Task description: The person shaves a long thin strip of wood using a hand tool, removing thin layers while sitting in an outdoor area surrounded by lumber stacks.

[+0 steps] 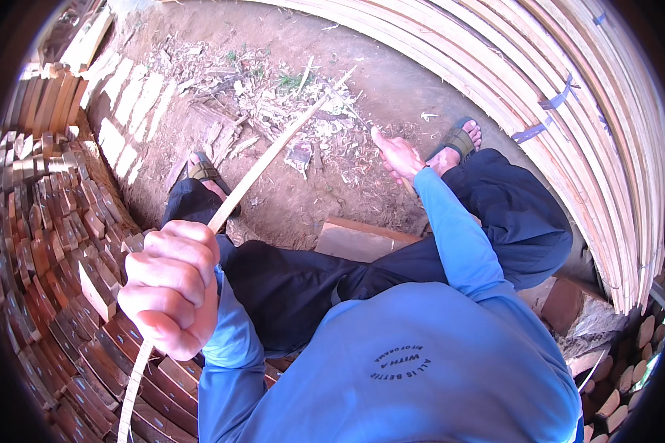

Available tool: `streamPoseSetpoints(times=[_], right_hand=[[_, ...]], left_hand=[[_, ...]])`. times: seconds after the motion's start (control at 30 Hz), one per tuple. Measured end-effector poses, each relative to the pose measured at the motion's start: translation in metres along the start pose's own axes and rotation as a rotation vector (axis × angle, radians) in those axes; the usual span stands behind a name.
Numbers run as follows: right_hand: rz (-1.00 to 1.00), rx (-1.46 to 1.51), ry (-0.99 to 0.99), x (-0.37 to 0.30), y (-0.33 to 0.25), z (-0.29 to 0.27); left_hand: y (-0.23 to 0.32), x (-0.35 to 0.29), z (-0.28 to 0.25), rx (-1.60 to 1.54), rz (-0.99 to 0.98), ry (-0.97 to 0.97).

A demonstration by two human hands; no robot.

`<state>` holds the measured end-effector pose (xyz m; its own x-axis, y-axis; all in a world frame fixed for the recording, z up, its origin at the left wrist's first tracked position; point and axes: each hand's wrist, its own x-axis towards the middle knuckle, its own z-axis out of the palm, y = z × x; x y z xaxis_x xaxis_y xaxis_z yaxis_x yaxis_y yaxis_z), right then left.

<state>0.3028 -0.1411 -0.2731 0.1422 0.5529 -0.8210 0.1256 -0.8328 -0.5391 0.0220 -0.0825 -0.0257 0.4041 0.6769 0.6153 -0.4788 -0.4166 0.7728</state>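
My left hand [171, 284] is closed in a fist around a long thin pale wooden strip [270, 159]. The strip runs from the lower left, through the fist, up to the litter of shavings on the ground. My right hand [397, 155] reaches forward over my right knee. It grips the handle of a thin dark blade [349, 109] that points toward the strip's far end. I cannot tell whether the blade touches the strip. I am seated, in dark trousers and a blue long-sleeved top.
Stacked reddish wood blocks [59, 221] fill the left side. A big bundle of long pale slats [569, 125], tied with blue bands, curves along the right. Wood shavings [273, 96] litter the dirt ground. My sandalled feet [458, 140] rest there, and a flat wooden block [362, 238] lies between my legs.
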Motion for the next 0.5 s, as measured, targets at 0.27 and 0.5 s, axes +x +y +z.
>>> streamPoseSetpoints(times=[0.27,0.5], right_hand=[[0.134,0.891,-0.704,0.024,0.029,-0.005],[-0.044,0.436,-0.254,-0.017,-0.016,0.009]], left_hand=[[0.002,0.000,-0.010,-0.023,0.002,-0.005],[0.001,-0.002,-0.009,-0.026,-0.013,0.039]])
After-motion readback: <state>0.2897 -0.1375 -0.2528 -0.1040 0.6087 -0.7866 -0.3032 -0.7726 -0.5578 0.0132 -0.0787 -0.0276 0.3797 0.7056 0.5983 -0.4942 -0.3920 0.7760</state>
